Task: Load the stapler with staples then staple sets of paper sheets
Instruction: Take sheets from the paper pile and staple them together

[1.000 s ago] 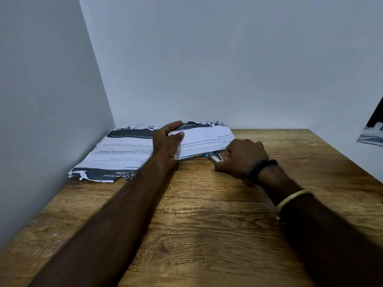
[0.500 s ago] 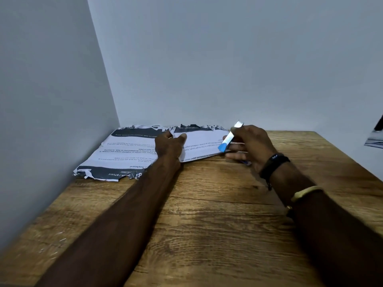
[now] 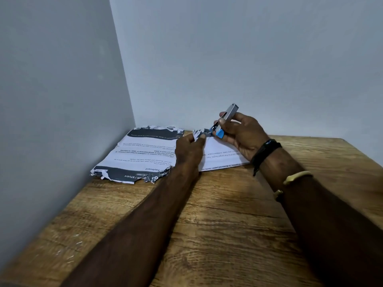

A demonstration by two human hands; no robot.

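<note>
Evidently the right hand [image 3: 242, 137] had the small stapler [image 3: 227, 119] lifted clear of the table [image 3: 228, 235], its fingers and thumb closed round the body so that the grey metal top pointed up toward the back wall [image 3: 248, 59] and the blue end pointed down at the sheets; held that way, the mouth of the tool faced the paper it was meant to bite. The left hand [image 3: 190, 150] was closed on the ragged far corner of a set of paper sheets [image 3: 219, 156], thumb and fingertips pinching it and raising it slightly off the wood, probably to feed that corner into the stapler's gap and to keep the sheets squared. Whether the corner was already between the stapler's two halves could not be told, since the fingers hid the join. This set lay near the back edge of the table, about midway along it. A second printed set [image 3: 143, 156], torn along its dark header bands, rested flat in the table's back left corner, tucked against both walls, likely parked there to keep it out of the way. The near half of the table carried only the two forearms. A dark band and a pale bangle sat on the right wrist. By my reading the loading was done and a stapling pass was under way
</note>
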